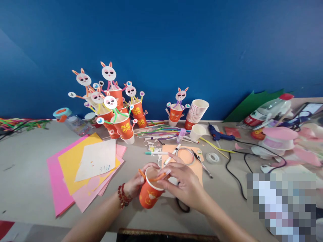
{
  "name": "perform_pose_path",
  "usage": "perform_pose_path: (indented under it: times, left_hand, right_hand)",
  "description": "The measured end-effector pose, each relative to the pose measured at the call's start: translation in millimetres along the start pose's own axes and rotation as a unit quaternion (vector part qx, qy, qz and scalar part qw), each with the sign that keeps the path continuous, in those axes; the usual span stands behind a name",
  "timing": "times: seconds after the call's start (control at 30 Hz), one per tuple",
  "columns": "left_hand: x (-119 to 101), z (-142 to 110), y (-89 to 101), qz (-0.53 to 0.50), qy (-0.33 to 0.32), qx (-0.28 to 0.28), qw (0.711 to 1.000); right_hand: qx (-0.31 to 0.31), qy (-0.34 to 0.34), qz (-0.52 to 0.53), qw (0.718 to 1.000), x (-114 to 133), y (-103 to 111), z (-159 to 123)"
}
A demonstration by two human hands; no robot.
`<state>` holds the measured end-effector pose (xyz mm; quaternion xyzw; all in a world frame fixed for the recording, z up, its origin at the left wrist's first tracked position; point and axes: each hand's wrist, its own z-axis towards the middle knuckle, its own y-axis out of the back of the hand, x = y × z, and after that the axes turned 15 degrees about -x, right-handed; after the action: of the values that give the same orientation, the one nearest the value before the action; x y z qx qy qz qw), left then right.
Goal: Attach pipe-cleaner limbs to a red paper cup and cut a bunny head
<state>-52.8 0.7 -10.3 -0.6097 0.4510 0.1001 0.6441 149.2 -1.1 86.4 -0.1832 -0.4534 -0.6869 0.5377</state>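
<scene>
A red paper cup (151, 197) with gold print is tilted in front of me, its white-rimmed mouth facing up toward me. My left hand (136, 183), with a beaded bracelet on its wrist, is wrapped round the cup's left side. An orange pipe cleaner (158, 177) lies across the mouth, and one orange end sticks up past the left rim. My right hand (185, 179) pinches the pipe cleaner between thumb and fingers at the right rim. Under that hand lie a peach paper sheet (198, 173) and a partly hidden dark scissor-like loop.
Rabbit-faced cup figures (121, 126) stand at the back left, another rabbit cup (175, 114) further right beside stacked cups (197, 111). Coloured paper (54, 171) lies left. A glue gun (219, 133), its black cord, tape (212, 158) and a bottle (267, 111) occupy the right.
</scene>
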Motion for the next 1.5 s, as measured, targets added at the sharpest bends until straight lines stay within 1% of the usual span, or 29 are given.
perform_pose_path:
  times: [0.17, 0.3, 0.37, 0.43, 0.5, 0.57, 0.63, 0.73, 0.87, 0.97, 1.13, 1.27, 1.37, 1.5]
  left_hand:
    - [2.0, 1.9, -1.7, -0.029, 0.027, 0.037, 0.999]
    - [1.0, 0.9, 0.6, -0.033, 0.005, 0.029, 0.999]
    - [-1.1, -0.4, 1.5, -0.044, 0.009, 0.029, 0.999]
    - [-3.7, -1.7, 0.6, -0.058, 0.019, 0.033, 0.998]
    - [-5.8, -2.4, -1.8, -0.067, 0.026, 0.032, 0.997]
    - [-6.2, -2.4, -3.9, -0.068, 0.031, 0.029, 0.997]
    - [-4.2, -1.4, -3.9, -0.063, 0.037, 0.029, 0.997]
    - [2.6, 0.9, 2.0, -0.046, 0.031, 0.024, 0.998]
    - [11.2, 2.4, 14.0, 0.000, 0.005, -0.007, 1.000]
    - [12.5, 0.5, 17.7, 0.031, -0.012, -0.031, 0.999]
    - [10.9, -3.1, 14.7, 0.043, -0.009, -0.047, 0.998]
    - [9.5, -2.1, 12.1, 0.031, -0.006, -0.055, 0.998]
    - [5.2, 0.1, 7.8, 0.007, 0.001, -0.050, 0.999]
    - [-1.2, 1.1, 1.7, -0.029, 0.038, -0.051, 0.998]
  right_hand:
    - [0.001, 0.001, -0.018, 1.000, 0.9, 1.7, -0.5]
    - [-0.015, 0.029, -0.038, 0.999, -4.4, 9.7, -1.5]
    - [-0.049, 0.023, -0.025, 0.998, -9.1, 13.3, -4.4]
    - [-0.111, 0.006, -0.012, 0.994, -13.4, 14.9, -9.3]
    - [-0.171, 0.007, -0.011, 0.985, -15.8, 14.4, -14.3]
    - [-0.190, 0.025, -0.020, 0.981, -14.9, 12.9, -17.0]
    - [-0.174, 0.042, -0.029, 0.983, -11.3, 11.6, -15.8]
    - [-0.126, 0.043, -0.047, 0.990, -4.5, 9.8, -8.3]
    - [-0.068, 0.036, -0.067, 0.995, 0.9, 5.4, 1.6]
    - [-0.053, 0.024, -0.062, 0.996, 2.1, 1.7, 4.2]
    - [-0.050, 0.003, -0.041, 0.998, 2.0, -1.0, 3.5]
    - [-0.054, -0.002, -0.039, 0.998, 1.2, -0.9, 3.0]
    - [-0.078, 0.008, -0.023, 0.997, -0.9, 2.1, 2.0]
    - [-0.146, 0.004, -0.008, 0.989, -6.8, 8.7, -3.3]
